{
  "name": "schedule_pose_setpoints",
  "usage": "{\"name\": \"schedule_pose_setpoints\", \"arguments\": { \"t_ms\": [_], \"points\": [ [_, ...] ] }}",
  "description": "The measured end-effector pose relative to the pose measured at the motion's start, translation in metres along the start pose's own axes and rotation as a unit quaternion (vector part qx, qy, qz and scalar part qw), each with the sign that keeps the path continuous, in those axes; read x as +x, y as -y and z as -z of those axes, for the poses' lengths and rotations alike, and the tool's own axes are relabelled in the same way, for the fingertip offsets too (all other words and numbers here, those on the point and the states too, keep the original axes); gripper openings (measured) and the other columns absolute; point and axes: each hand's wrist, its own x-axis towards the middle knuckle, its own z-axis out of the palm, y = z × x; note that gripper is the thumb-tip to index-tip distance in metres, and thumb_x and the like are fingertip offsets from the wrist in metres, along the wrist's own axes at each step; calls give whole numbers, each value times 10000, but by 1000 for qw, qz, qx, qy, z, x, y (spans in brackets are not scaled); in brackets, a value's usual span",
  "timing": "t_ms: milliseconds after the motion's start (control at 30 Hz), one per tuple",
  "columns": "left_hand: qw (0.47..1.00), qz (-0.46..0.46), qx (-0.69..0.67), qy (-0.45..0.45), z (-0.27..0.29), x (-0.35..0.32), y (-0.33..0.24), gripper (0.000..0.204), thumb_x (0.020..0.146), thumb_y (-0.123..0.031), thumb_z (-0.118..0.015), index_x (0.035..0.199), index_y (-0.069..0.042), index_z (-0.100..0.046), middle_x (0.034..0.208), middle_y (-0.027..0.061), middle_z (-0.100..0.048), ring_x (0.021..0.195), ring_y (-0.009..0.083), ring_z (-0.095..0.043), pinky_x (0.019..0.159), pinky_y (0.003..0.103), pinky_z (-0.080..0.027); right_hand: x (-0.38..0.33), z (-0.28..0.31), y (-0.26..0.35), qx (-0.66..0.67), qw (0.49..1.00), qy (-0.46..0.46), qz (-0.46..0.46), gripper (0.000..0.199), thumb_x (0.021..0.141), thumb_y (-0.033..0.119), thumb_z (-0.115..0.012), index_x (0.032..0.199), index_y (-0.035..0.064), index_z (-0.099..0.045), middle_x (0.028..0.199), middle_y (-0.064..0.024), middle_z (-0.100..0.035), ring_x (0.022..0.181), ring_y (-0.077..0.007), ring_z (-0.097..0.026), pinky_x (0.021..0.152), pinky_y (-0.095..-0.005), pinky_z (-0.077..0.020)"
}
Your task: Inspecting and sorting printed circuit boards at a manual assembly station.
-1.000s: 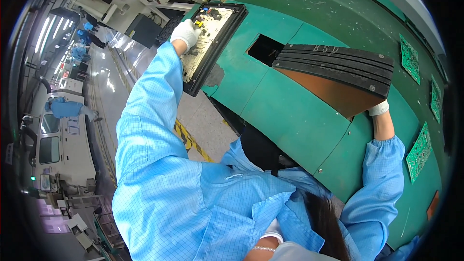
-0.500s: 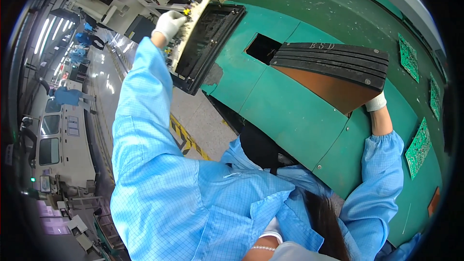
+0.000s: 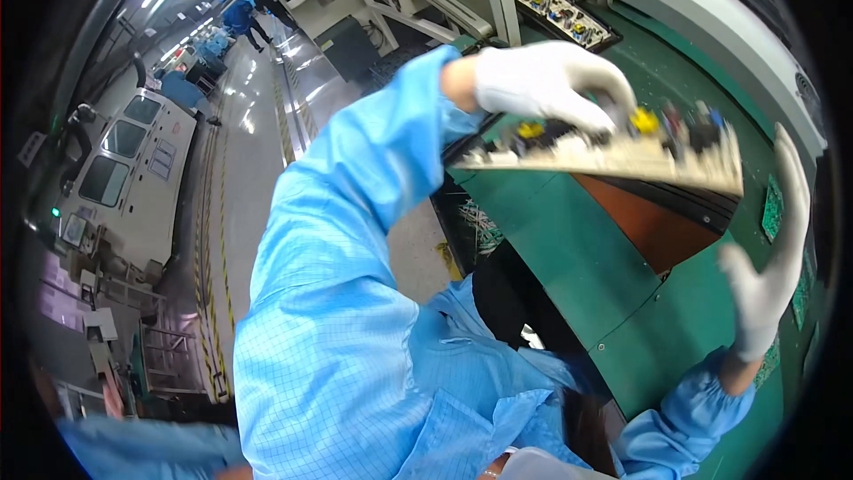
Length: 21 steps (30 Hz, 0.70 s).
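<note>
While the left hand (image 3: 560, 87) grips the cream circuit board (image 3: 613, 166) by its component side, the right hand (image 3: 769, 271) stands open, palm turned toward the board's far end, thumb well apart from the straight fingers and nothing in its grasp. Both hands wear thin white fabric gloves, the left one smooth and rounded over the knuckles. The left fingers and thumb curl down among the components; exactly which part they pinch cannot be told because of blur.

The board is a flat, rigid panel, seen nearly edge-on and lying roughly level in the view. Its upper face is crowded with upright parts: glossy yellow blocks, dark cylinders and small blue pieces. It appears in front of a wedge-shaped stand (image 3: 635, 224) with a matte black top and a plain brown side panel; whether the two touch cannot be determined. The stand sits on a green work surface (image 3: 555, 253) with straight seams and round metal fasteners.

Farther off, a similar populated board lies in a black rectangular tray (image 3: 607, 42). A green circuit board (image 3: 771, 208) with a speckled face lies just beyond the right hand. The sleeves (image 3: 333, 240) are light blue cloth with a fine grid weave, creased at the elbow.
</note>
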Motion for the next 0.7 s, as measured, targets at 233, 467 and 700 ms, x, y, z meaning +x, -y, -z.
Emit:
{"name": "schedule_pose_setpoints", "arguments": {
  "t_ms": [233, 467, 700],
  "points": [
    [982, 2, -157, 105, -53, 29, -20, 463, 912, -246, -666, 1265, 43, -588, 1185, 143, -666, 1080, 184, -627, 964, 304, -493, -2, 1, 29, 100, 993, 52, -24, 403, 674, -31, -735, 1061, -26, -624, 1031, -144, -632, 935, -267, -619, 840, -338, -498],
    [972, 56, -225, 45, -54, 23, -35, 460, 964, -277, -607, 1317, 16, -573, 1205, 134, -660, 1108, 172, -599, 960, 307, -479, -14, -16, 24, 78, 988, 21, -130, 296, 822, 1, -708, 1106, -12, -625, 896, -64, -653, 828, -133, -616, 782, -266, -494],
    [996, -72, -1, -55, -67, 14, -39, 280, 805, -180, -765, 1016, -10, -697, 840, 164, -695, 757, 167, -647, 711, 328, -522, -9, -9, 44, 59, 988, 33, -140, 402, 780, 50, -752, 1158, -9, -628, 1049, -111, -679, 975, -189, -646, 889, -322, -499]
  ]
}}
